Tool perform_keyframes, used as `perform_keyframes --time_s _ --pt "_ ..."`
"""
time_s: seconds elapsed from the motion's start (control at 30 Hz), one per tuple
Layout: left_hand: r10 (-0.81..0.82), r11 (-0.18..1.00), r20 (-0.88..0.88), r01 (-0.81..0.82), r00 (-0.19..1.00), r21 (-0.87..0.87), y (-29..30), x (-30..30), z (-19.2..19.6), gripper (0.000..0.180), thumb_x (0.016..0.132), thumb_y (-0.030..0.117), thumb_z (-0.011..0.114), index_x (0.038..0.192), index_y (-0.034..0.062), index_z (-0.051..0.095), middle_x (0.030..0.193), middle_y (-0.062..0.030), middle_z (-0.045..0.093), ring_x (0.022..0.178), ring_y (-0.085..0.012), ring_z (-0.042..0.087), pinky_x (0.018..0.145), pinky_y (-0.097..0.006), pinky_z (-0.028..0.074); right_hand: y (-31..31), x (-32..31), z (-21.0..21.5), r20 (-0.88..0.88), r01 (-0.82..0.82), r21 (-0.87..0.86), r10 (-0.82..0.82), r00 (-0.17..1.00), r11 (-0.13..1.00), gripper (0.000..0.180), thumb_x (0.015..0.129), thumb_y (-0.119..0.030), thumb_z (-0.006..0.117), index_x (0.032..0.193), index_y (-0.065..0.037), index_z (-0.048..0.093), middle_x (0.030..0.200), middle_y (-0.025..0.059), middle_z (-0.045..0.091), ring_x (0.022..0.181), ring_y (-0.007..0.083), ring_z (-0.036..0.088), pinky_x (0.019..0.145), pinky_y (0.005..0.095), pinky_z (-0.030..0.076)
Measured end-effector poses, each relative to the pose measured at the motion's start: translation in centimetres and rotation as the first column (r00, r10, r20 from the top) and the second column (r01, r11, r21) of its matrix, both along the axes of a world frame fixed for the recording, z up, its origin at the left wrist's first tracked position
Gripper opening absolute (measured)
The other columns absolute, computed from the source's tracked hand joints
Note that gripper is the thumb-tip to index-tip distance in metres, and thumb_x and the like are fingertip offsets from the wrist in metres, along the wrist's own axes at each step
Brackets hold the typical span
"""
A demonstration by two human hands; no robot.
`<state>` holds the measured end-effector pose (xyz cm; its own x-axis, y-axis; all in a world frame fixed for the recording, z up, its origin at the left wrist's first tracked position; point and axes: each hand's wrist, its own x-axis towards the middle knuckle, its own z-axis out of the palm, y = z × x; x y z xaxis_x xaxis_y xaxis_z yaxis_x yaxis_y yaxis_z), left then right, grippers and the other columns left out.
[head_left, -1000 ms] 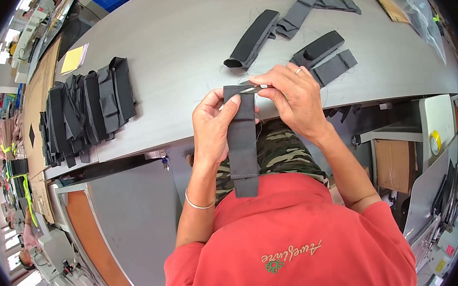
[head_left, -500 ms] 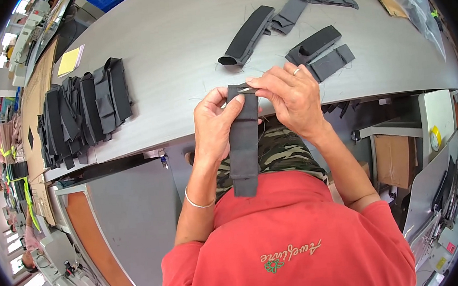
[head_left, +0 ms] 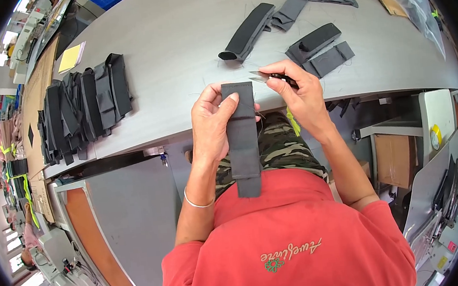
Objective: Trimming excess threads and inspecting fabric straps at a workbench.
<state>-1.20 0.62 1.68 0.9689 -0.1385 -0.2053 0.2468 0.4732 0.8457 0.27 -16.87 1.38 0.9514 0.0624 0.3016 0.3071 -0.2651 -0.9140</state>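
Note:
My left hand (head_left: 213,120) is closed on a dark grey fabric strip (head_left: 243,136), thumb on its front near the top, with the rest hanging down before my lap. Stitching runs along the strip's upper edge, and loose threads stick out at its right side. In my right hand (head_left: 301,96) is a pair of thread snips (head_left: 278,77) with black handles. Their two pointed blades are parted and face left, just beyond the strip's top right corner and apart from it.
Several similar strips (head_left: 249,31) with loose threads lie across the table (head_left: 161,56). A row of stacked strips (head_left: 82,109) sits on the left, near a yellow paper pad (head_left: 71,57). Clear plastic (head_left: 413,1) lies at the right edge. Sewing machines stand at far left.
My right hand has drawn the snips away from the strip's top edge, up and to the right, and the blades now show. The strip stays in my left hand, slightly turned.

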Motion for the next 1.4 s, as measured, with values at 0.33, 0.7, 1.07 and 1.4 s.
perform_keyframes --time_s 0.33,0.7,1.07,1.4 --pt "-0.03 0.999 0.004 0.03 1.0 0.033 0.2 0.0 -0.6 0.014 0.091 0.007 0.053 0.1 -0.0038 0.051 0.089 -0.0184 0.064 0.077 -0.0253 0.068 0.066 -0.039 0.061 0.7 -0.1 -0.3 0.367 0.142 -0.395 0.014 0.93 0.908 0.009 0.08 -0.016 0.067 0.089 -0.014 0.068 0.073 -0.0003 0.06 0.065 0.0208 0.052 0.06 0.0326 0.037" --pt "-0.033 0.998 -0.096 0.029 0.995 -0.05 0.2 0.3 -1.5 0.021 0.098 0.018 0.047 0.107 -0.0012 0.05 0.091 -0.0148 0.064 0.076 -0.0243 0.068 0.064 -0.038 0.06 0.9 0.8 -1.9 -0.096 -0.023 0.043 0.027 0.995 0.999 0.017 0.086 -0.01 0.061 0.102 -0.007 0.067 0.089 0.0033 0.068 0.085 0.0136 0.062 0.073 0.0265 0.048" --pt "-0.027 0.996 -0.089 0.019 0.996 -0.085 0.6 0.5 -2.9 0.023 0.098 0.014 0.042 0.116 0.0012 0.048 0.095 -0.0158 0.064 0.082 -0.025 0.067 0.071 -0.041 0.06 0.3 -0.6 -2.3 -0.005 0.006 -0.076 -0.007 1.0 0.997 0.024 0.08 -0.018 0.071 0.101 -0.008 0.065 0.084 0.0042 0.065 0.068 0.0156 0.055 0.064 0.0277 0.047" --pt "-0.083 0.997 -0.083 0.083 0.993 -0.007 0.5 0.3 -2.8 0.016 0.094 0.005 0.049 0.104 -0.0007 0.06 0.092 -0.0065 0.063 0.077 -0.0115 0.062 0.07 -0.029 0.057 -0.2 -0.1 -2.6 -0.316 -0.115 -0.079 0.085 0.945 0.99 0.011 0.081 -0.016 0.068 0.082 -0.005 0.067 0.059 0.0031 0.056 0.054 0.01 0.046 0.052 0.0275 0.038"
